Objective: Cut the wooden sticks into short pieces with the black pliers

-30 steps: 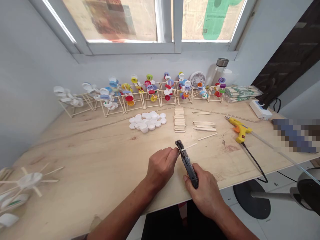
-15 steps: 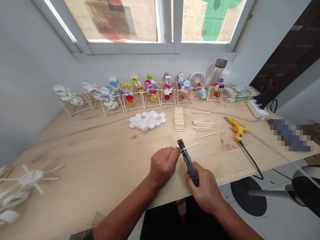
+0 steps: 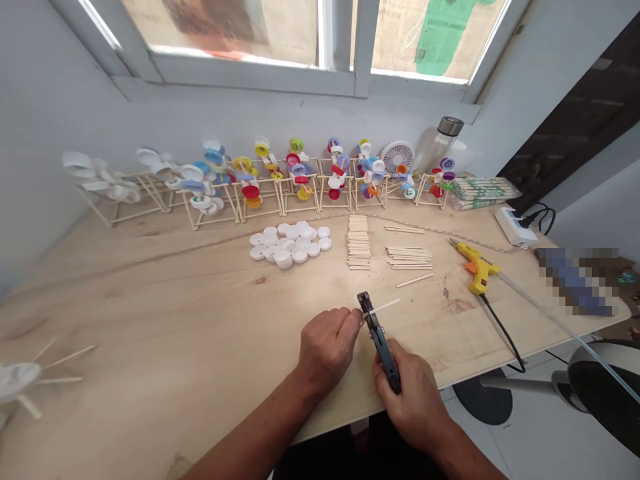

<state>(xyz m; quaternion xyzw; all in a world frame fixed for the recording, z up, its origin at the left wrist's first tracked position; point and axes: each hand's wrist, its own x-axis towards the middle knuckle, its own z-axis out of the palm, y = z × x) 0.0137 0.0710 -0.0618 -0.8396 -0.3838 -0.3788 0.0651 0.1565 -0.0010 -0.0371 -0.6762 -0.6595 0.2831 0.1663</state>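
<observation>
A thin pale wooden stick point(image 3: 384, 307) caught in the jaws of black metal pliers point(image 3: 381, 350), above the near part of the table point(image 3: 150, 320). Left hand point(image 3: 326, 351) pinched on the stick just beside the jaws; right hand point(image 3: 411, 399) clamped around the pliers' handles. Farther off, stacked wooden sticks point(image 3: 359, 243) and clustered white plastic bottle caps point(image 3: 289, 243).

Newspaper point(image 3: 240, 27) covers the white-framed window point(image 3: 250, 80) above a plywood desk point(image 3: 150, 293), between pale grey walls point(image 3: 50, 133), with white floor tiles point(image 3: 530, 447) below.
</observation>
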